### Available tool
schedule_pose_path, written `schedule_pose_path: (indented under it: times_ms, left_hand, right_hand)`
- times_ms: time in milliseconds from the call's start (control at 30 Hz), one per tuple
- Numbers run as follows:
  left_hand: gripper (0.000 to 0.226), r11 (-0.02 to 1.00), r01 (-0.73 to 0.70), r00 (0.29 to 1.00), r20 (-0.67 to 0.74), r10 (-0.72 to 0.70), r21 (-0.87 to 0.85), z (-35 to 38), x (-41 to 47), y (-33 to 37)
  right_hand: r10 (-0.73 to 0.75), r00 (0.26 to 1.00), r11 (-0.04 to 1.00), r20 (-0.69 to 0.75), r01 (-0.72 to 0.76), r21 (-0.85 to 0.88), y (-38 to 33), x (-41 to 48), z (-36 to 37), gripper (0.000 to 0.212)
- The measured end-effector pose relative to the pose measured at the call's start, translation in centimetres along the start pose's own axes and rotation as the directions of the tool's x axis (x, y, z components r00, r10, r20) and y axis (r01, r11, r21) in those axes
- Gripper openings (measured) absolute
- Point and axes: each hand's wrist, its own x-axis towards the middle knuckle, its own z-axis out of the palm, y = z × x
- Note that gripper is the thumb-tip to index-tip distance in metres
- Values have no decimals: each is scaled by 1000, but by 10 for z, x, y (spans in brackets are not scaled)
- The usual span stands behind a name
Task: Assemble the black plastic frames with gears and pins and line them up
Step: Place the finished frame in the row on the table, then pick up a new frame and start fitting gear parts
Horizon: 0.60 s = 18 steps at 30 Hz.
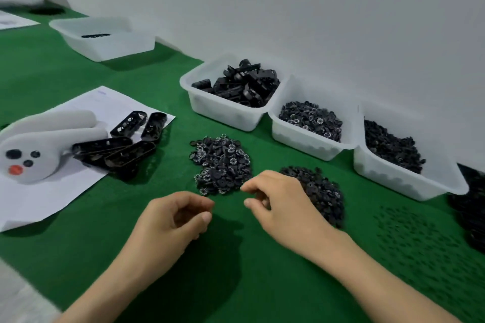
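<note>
L hand [181,215] loosely curled, looks empty. R hand [280,202] has fingers bent by gear pile [220,162] at 12 (tiny part pinched? can't tell). Pile sits close for quick grabs. Frames [126,144] parked at 10 on paper [39,199].

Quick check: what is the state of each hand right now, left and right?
Left hand: fingers curled, thumb at fingertips; nothing visible in the grip, cannot tell.
Right hand: fingers curled beside the gear pile; contents cannot be told.
</note>
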Motion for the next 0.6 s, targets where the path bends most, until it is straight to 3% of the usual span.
schedule_pose_path:
  times_ms: [133, 267, 433, 600]
  left_hand:
    - [11, 991, -70, 994, -76, 79, 112, -30, 13, -10]
    - [14, 988, -19, 981, -190, 48, 152, -57, 16, -24]
    - [14, 996, 32, 944, -330, -2, 85, -77, 13, -37]
    - [28, 998, -2, 914, -406, -22, -59, -90, 18, -38]
  right_hand:
    - [-83, 995, 996, 50, 81, 46, -38, 41, 33, 17]
    - [-120, 992, 992, 28, 119, 51, -71, 96, 71, 28]
    - [-108, 992, 982, 71, 118, -145, -73, 141, 94, 25]
    - [-233, 971, 942, 52, 239, -237, -67, 121, 78, 11]
